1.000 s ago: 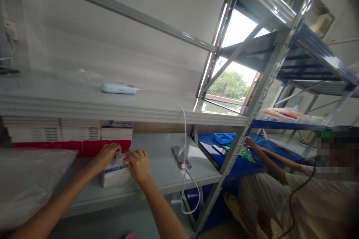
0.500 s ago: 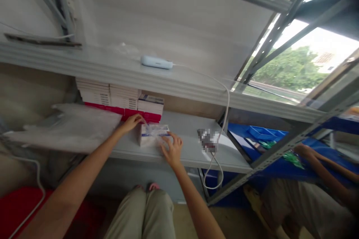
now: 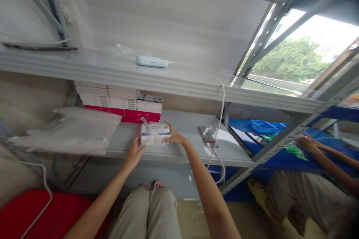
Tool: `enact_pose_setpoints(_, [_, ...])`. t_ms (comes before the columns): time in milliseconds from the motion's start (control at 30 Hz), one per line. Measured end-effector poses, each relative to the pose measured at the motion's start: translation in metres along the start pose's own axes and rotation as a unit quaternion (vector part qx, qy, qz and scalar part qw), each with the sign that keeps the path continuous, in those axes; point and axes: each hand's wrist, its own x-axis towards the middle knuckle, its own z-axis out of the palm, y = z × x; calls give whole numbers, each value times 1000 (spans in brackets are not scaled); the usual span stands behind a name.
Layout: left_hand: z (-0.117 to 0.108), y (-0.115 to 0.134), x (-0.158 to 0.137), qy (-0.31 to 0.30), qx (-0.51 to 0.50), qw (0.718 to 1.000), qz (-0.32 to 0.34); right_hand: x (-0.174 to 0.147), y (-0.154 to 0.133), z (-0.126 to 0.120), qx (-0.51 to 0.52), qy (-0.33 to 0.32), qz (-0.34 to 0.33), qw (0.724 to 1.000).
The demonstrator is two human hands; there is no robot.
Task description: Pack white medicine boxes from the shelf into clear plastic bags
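White card with a blue band, wrapped in clear film: that is the small box (image 3: pixel 155 133) sitting near the front of the grey lower shelf (image 3: pixel 185 149), seen from the head camera, the only view. The left hand (image 3: pixel 135 152) presses against the box's near left corner, fingers curled up onto its side. The right hand (image 3: pixel 174 136) lies flat against its right end, thumb and fingers spread along the edge. The two hands are apart, with the box squeezed between them, and neither closes fully round it.

It looks light and fairly stiff, though thin card would probably dent under hard pressure. The film looks loose and puckered on top, so it is likely slippery and may slide over the card. Holding the two short ends, as the hands do, seems the surest grip, better than pinching the wrapper.

Just behind the box stands a stack of white and red boxes (image 3: pixel 117 102) against the back of the shelf. To the left lies a heap of clear plastic bags (image 3: pixel 73 130). On the shelf above rests a pale blue device (image 3: pixel 151 61), its white cable (image 3: pixel 221 97) hanging down. At the far right, another person's hand (image 3: pixel 305 142) reaches over a blue shelf (image 3: pixel 252 142).
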Motion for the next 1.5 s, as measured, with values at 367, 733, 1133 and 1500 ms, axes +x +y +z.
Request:
enact_pose_setpoints(367, [98,25,46,-105,55,993,21,-78,-11,17,-219,340,211,890])
enact_pose_setpoints(733, [115,4,84,-56,68,989,118,25,27,-6,-330,468,329,751])
enact_pose_setpoints(1133, [123,1,87,-47,37,987,151,78,104,-99,-309,588,345,663])
enact_pose_setpoints(1500, [115,22,81,-74,11,988,132,44,130,-160,-374,552,410,622])
